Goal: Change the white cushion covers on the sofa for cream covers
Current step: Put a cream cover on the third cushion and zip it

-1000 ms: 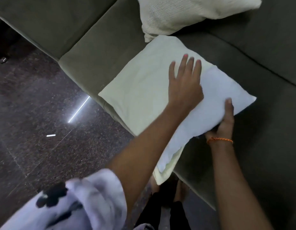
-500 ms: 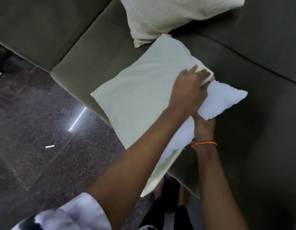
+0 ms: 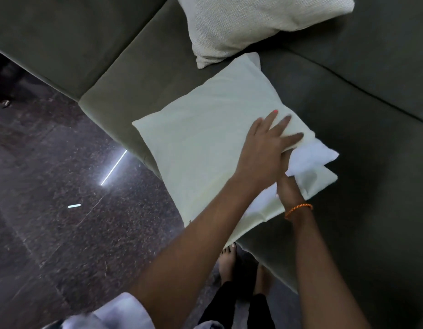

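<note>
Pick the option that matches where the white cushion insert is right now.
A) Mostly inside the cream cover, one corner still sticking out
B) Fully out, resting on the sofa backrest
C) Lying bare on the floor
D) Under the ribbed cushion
A: only a white corner of the insert pokes from the open end of the cream cover, while the left hand lies flat on the cover and the right hand reaches into the opening.

Dim, floor (image 3: 63, 210) glare streak, wide-angle warp
</note>
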Demonstrator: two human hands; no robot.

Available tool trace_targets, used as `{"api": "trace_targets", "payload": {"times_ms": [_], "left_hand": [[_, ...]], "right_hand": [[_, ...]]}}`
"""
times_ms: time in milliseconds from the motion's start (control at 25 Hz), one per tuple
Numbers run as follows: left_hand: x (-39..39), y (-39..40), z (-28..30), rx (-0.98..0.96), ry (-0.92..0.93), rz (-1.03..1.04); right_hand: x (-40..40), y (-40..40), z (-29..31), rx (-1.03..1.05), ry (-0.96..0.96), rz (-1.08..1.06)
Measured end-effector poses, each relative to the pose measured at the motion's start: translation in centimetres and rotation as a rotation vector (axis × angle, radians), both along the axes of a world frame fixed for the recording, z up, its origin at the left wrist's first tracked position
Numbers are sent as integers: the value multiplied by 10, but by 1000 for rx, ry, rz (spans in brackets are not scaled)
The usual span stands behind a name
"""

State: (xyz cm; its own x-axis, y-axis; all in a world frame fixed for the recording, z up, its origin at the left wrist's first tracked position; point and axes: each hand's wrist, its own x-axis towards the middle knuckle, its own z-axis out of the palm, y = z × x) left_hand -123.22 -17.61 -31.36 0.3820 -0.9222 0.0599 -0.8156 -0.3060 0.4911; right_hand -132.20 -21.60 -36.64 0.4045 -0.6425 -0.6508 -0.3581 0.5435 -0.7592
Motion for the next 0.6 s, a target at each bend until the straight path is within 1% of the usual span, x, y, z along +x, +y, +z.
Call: {"api": "trace_targets", "payload": {"times_ms": [80, 120, 160, 200, 240, 280, 320, 360, 400, 440, 480, 560, 600], "left_hand": [[-6, 35, -20, -45, -97, 186], [-12, 65, -33, -42, -92, 324], [-21, 96, -41, -10, -57, 461], [-28, 126, -49, 13, 2, 633], [-32, 148, -57, 31, 114, 826], [-36, 165, -63, 32, 287, 1013], [-40, 180, -66, 28, 463, 1136], [-47, 192, -69, 44, 609, 1153], [-56, 201, -69, 69, 666, 1102], [-62, 206, -68, 67, 641, 1062], [-65, 208, -68, 54, 599, 1065], [-66, 207, -64, 29, 531, 1098], [-66, 205, -63, 62, 513, 1113]], "right_hand": [[-12, 0, 10, -9, -8, 76], [-19, 2, 15, -36, 7, 89], [-23, 6, 20, -14, -15, 49], [-27, 13, 24, 24, -58, -5], [-30, 23, 24, 95, -125, -86], [-33, 36, 20, 191, -184, -128], [-33, 54, 19, 295, -214, -152], [-32, 71, 16, 373, -230, -149], [-29, 87, 15, 412, -222, -125], [-24, 100, 12, 427, -191, -117], [-17, 109, 9, 428, -159, -137], [3, 114, 3, 422, -141, -249], [13, 115, 1, 412, -155, -299]]}}
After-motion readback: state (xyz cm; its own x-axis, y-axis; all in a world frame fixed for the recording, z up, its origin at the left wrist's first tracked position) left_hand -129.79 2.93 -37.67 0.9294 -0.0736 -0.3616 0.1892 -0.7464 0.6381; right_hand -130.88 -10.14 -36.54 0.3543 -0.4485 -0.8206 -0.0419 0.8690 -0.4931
